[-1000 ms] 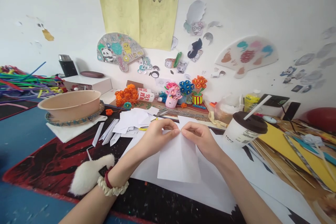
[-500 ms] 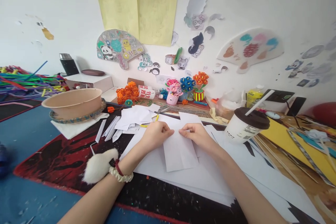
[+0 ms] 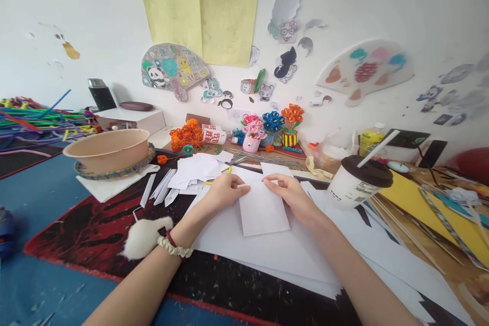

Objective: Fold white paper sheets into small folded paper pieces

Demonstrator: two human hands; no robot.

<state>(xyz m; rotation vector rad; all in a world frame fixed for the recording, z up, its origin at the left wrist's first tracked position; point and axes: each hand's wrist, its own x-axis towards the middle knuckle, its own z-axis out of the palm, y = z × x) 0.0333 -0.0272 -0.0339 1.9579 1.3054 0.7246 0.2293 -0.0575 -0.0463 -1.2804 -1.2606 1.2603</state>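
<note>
Between my hands is a small rectangular piece of white paper (image 3: 264,214), tilted over larger white sheets (image 3: 217,237). My left hand (image 3: 227,191) pinches its upper left corner between thumb and fingers. At the upper right corner, my right hand (image 3: 286,193) grips it the same way, fingers curled over the edge. Behind my right hand lies another white paper strip (image 3: 275,168). A pile of cut white paper pieces (image 3: 196,169) sits beyond my left hand, with a bit of something yellow (image 3: 229,169) poking out beside it.
A lidded cup with a straw (image 3: 359,183) stands to the right. At left are a pinkish basin (image 3: 107,150) and folded paper strips (image 3: 162,186). A white fluffy object (image 3: 143,239) lies by my left wrist. Pipe-cleaner flowers (image 3: 273,122) line the back.
The paper's lower edge has risen a little, and its lower part looks shorter. My right fingers have spread slightly along the top edge.
</note>
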